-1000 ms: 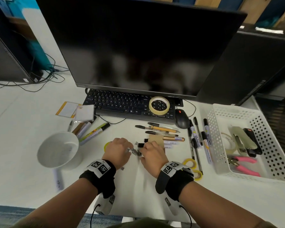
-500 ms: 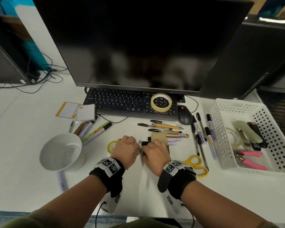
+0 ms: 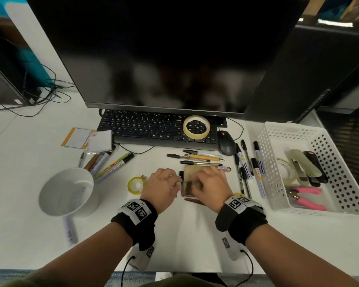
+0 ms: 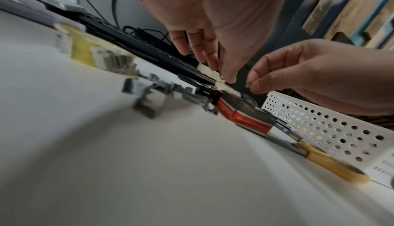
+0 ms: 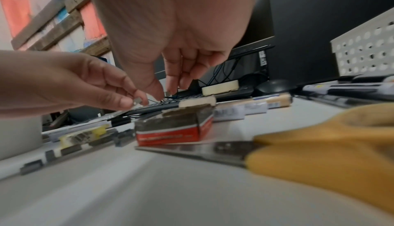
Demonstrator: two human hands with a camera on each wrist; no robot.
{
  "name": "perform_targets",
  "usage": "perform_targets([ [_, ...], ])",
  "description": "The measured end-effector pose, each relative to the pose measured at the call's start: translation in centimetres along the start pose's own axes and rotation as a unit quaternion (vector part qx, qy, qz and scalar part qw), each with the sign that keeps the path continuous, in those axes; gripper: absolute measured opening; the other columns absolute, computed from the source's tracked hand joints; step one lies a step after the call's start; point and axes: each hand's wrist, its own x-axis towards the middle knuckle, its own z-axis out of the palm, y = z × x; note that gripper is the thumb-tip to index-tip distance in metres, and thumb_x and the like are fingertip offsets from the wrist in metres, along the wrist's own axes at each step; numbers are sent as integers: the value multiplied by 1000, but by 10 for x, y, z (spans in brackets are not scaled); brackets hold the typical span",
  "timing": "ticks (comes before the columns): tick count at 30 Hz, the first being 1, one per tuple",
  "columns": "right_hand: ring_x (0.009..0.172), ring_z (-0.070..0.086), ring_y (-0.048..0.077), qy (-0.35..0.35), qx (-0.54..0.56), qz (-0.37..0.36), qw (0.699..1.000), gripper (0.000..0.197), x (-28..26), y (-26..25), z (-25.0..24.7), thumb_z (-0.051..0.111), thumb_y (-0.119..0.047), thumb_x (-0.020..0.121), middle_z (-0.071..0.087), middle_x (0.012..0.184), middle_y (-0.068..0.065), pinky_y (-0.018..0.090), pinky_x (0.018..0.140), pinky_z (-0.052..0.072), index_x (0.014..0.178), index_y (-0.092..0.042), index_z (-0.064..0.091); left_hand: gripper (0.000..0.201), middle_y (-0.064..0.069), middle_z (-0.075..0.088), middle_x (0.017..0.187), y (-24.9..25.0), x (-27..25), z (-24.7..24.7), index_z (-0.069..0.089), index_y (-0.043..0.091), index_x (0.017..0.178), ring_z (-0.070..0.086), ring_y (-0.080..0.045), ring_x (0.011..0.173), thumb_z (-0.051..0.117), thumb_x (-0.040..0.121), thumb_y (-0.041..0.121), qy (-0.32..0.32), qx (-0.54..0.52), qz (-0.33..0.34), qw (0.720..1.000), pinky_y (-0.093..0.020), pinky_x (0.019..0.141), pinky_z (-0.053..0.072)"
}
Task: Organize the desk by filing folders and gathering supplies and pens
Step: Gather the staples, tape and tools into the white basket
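A small red and grey staple box [image 3: 187, 188] [image 4: 245, 113] [image 5: 172, 128] lies on the white desk with its top flap open. Both hands hover just over it. My left hand [image 3: 175, 181] [image 5: 135, 101] pinches a short silvery staple strip between thumb and forefinger. My right hand [image 3: 195, 183] [image 4: 249, 85] has its fingers curled, with thumb and forefinger pressed together on what looks like a small piece of staples. Loose staples [image 4: 149, 94] lie scattered left of the box. Pens [image 3: 201, 158] and markers [image 3: 257, 172] lie behind and to the right.
A white perforated basket [image 3: 272, 172] with a stapler, tape and pink pliers stands at the right. Yellow-handled scissors [image 5: 298, 145] lie under my right wrist. A white bowl [image 3: 50, 195], more markers [image 3: 112, 164] and a small tape roll [image 3: 135, 184] sit left; keyboard [image 3: 145, 129] and monitor stand behind.
Both hands have moved slightly right and forward, from the loose staples on the desk to above the open staple box.
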Motion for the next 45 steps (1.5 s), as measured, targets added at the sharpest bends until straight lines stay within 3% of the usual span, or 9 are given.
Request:
perform_targets([
  [4, 105, 44, 20, -28, -12, 0, 1000, 17, -7, 12, -2, 57, -32, 81, 60, 101, -4, 32, 85, 29, 92, -21, 65, 33, 3, 66, 87, 14, 3, 8, 73, 24, 84, 64, -25, 81, 44, 72, 34, -2, -11, 37, 999, -37, 65, 52],
  [9, 110, 43, 20, -27, -6, 0, 1000, 25, -9, 12, 2, 55, -33, 85, 60, 108, -2, 32, 86, 29, 106, -22, 64, 30, -1, 63, 105, 21, 6, 14, 70, 19, 101, 56, -27, 101, 57, 78, 33, -28, -15, 34, 999, -40, 85, 46],
  [12, 107, 47, 22, 1, 6, -11, 1000, 27, -11, 9, 2, 57, -30, 83, 61, 106, -1, 34, 88, 33, 107, -21, 64, 38, -1, 65, 97, 17, 3, 11, 70, 20, 100, 61, -26, 90, 52, 74, 41, -9, -12, 27, 1000, -41, 75, 52],
  [17, 89, 54, 23, 29, -8, -61, 998, 22, -9, -10, 7, 52, -30, 80, 64, 88, -3, 34, 74, 40, 92, -20, 68, 31, 0, 65, 86, -5, -10, 6, 70, 19, 89, 62, -26, 75, 47, 70, 29, 42, 12, 0, 999, -38, 65, 54],
  [21, 83, 54, 20, 24, -44, -95, 994, 26, -5, -24, 24, 47, -35, 78, 61, 80, -6, 32, 70, 43, 84, -22, 68, 21, -1, 66, 86, -18, -20, 4, 72, 19, 86, 62, -28, 77, 66, 65, 19, 40, 61, -50, 996, -39, 66, 53],
  [26, 80, 55, 19, 5, -104, -97, 990, 12, 2, -33, 37, 66, -36, 69, 55, 74, -8, 29, 69, 21, 72, -25, 68, 30, -5, 66, 92, -18, -23, 6, 72, 18, 91, 61, -32, 82, 62, 65, 28, 2, 88, -68, 994, -43, 70, 53],
  [31, 76, 55, 17, 15, -122, -83, 989, 11, 1, -37, 44, 67, -35, 66, 55, 71, -9, 30, 68, 23, 64, -25, 70, 27, -2, 65, 82, -17, -23, 6, 72, 22, 79, 62, -30, 71, 82, 53, 22, -2, 114, -53, 992, -37, 57, 53],
  [38, 78, 54, 15, 18, -93, -63, 993, 16, -3, -36, 41, 55, -36, 67, 56, 73, -11, 27, 68, 21, 68, -28, 69, 8, -3, 64, 83, -18, -19, 10, 70, 16, 75, 60, -29, 72, 66, 68, 20, 6, 112, -61, 992, -38, 60, 53],
  [45, 85, 43, 17, 79, -40, -20, 996, 18, -7, -7, 23, 52, -36, 76, 53, 82, -6, 29, 70, 22, 78, -24, 65, 29, 0, 64, 84, -4, -9, 9, 68, 19, 82, 60, -26, 73, 43, 76, 33, 61, 53, -6, 997, -37, 64, 54],
])
